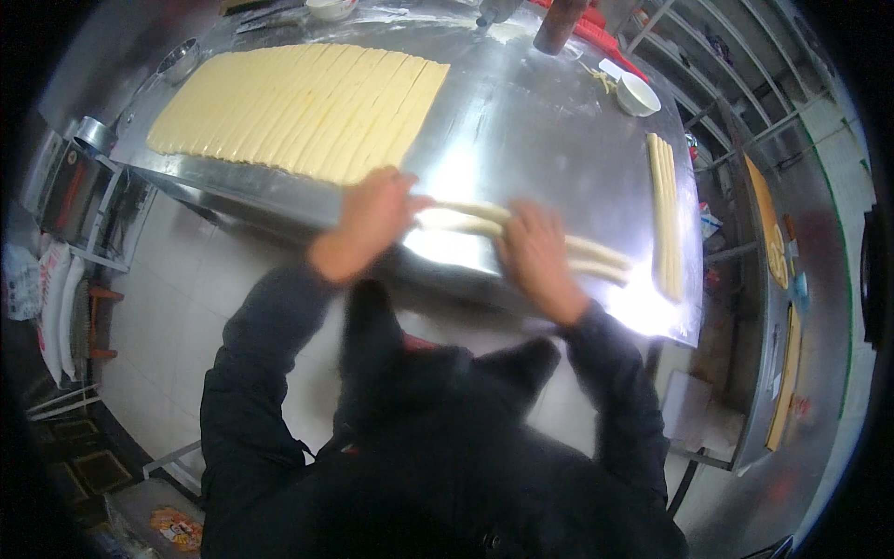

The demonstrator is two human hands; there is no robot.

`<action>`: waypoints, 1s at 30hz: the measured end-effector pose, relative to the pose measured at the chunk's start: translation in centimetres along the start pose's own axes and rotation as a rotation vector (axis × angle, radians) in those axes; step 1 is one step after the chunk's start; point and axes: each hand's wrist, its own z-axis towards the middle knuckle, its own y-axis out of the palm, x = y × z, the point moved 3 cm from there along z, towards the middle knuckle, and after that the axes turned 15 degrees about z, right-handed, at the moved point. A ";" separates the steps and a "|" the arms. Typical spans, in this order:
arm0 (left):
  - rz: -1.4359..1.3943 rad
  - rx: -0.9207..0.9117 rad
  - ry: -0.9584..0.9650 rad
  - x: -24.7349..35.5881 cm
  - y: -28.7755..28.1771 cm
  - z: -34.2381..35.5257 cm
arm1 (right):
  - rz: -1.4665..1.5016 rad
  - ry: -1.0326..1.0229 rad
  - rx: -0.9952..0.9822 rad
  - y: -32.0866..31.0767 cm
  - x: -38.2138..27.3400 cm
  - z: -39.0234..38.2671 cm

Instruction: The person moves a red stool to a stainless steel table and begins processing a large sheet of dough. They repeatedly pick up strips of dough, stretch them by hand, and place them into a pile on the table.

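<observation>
Two long pale dough strips (458, 219) run side by side along the near edge of the steel table. My left hand (371, 224) is closed at their left end, fingers curled and slightly blurred. Further along, my right hand (538, 256) is curled over the same strips, and their right ends stick out past it. Beyond my left hand lies a wide yellow dough sheet (298, 112), cut into many narrow strips that lie edge to edge. A small bundle of dough strips (663, 214) rests near the table's right edge.
The steel table (549, 130) has a curved near edge in front of me. A white bowl (638, 95) stands at the far right, near a dark red cylinder (562, 26). A metal bowl (179, 61) is at the far left. Shelving (726, 56) stands to the right.
</observation>
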 end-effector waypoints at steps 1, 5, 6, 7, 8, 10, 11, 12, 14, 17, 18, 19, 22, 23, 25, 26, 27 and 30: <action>0.026 -0.027 -0.001 0.0 -0.6 0.6 | -0.016 0.010 -0.001 0.1 -0.3 0.0; -0.079 -0.328 0.035 0.5 0.7 2.6 | 0.088 0.018 -0.089 0.3 -2.9 2.2; -0.038 -0.331 0.081 0.2 1.7 2.9 | 0.122 -0.017 -0.077 0.4 -3.6 2.7; 0.004 -0.333 0.127 -0.2 2.7 3.3 | 0.157 -0.051 -0.065 0.6 -4.1 3.3; 0.047 -0.341 0.173 -0.6 3.2 3.6 | 0.195 -0.082 -0.054 0.8 -4.5 3.8; 0.057 -0.343 0.313 -2.0 2.8 3.8 | 0.240 -0.084 -0.048 1.4 -4.4 4.6; 0.058 -0.346 0.389 -2.1 2.4 3.8 | 0.249 -0.077 -0.040 1.5 -4.2 4.7; 0.045 -0.362 0.382 -2.1 2.2 3.7 | 0.259 -0.073 -0.031 1.6 -4.1 4.7; 0.024 -0.390 0.363 -2.0 1.3 3.3 | 0.125 -0.196 0.058 1.7 -4.3 4.3; 0.001 -0.352 0.297 -1.8 0.3 2.0 | 0.054 -0.337 0.086 1.9 -5.2 3.7; -0.021 -0.336 0.316 -1.8 0.1 1.7 | 0.053 -0.373 0.078 1.8 -5.7 3.6; -0.044 -0.321 0.335 -1.8 0.0 1.4 | 0.002 -0.429 0.122 1.5 -6.2 3.7; -0.051 -0.341 0.332 -1.2 -0.5 0.6 | 0.012 -0.378 0.083 1.8 -6.7 3.6; -0.046 -0.358 0.318 -0.9 -0.6 0.5 | 0.014 -0.383 0.085 1.8 -6.8 3.8; -0.025 -0.339 0.309 -0.6 -0.9 0.4 | 0.016 -0.392 0.091 1.7 -7.1 4.1; -0.013 -0.328 0.305 -0.5 -1.0 0.4 | 0.036 -0.386 0.080 1.8 -7.2 4.3; 0.004 -0.282 0.299 -0.3 -1.0 0.2 | 0.056 -0.379 0.068 1.8 -7.4 4.5; 0.043 -0.180 0.311 0.3 -0.9 -0.6 | 0.099 -0.309 0.003 2.6 -7.3 4.4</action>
